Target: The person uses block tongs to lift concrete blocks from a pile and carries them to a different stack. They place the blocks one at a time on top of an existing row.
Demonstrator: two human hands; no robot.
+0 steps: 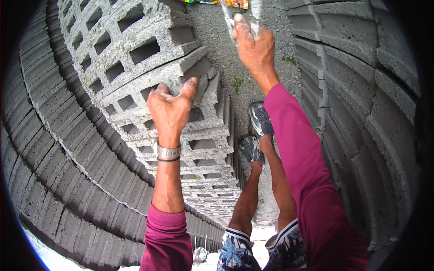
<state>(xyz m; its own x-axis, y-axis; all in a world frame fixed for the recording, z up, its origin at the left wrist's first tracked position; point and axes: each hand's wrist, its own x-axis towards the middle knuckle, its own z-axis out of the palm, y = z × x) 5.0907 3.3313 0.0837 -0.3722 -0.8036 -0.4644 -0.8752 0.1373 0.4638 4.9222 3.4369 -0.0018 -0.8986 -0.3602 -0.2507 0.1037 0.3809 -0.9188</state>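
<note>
My left hand (171, 108) is curled over the top of a hollow concrete block (131, 86), its fingers hooked at the holes and its thumb pressed on the block's edge. That block lies in a tall stack, and a wristband circles my left wrist. Farther forward and to the right, over the gravelly ground, my right hand (257, 47) is closed round a dusty whitish thing (256, 11). Two narrow pale lengths of it stick up past my fingers, and the frame's top edge cuts them off. Its kind cannot be made out.
More hollow blocks (97, 43) tower at the far left. Curved-looking rows of grey blocks (90, 158) line the left, and another block wall (357, 81) rises on the right. My feet (260, 119) stand in the narrow gravel gap (212, 34). A colourful wrapper (217, 3) lies at the far end.
</note>
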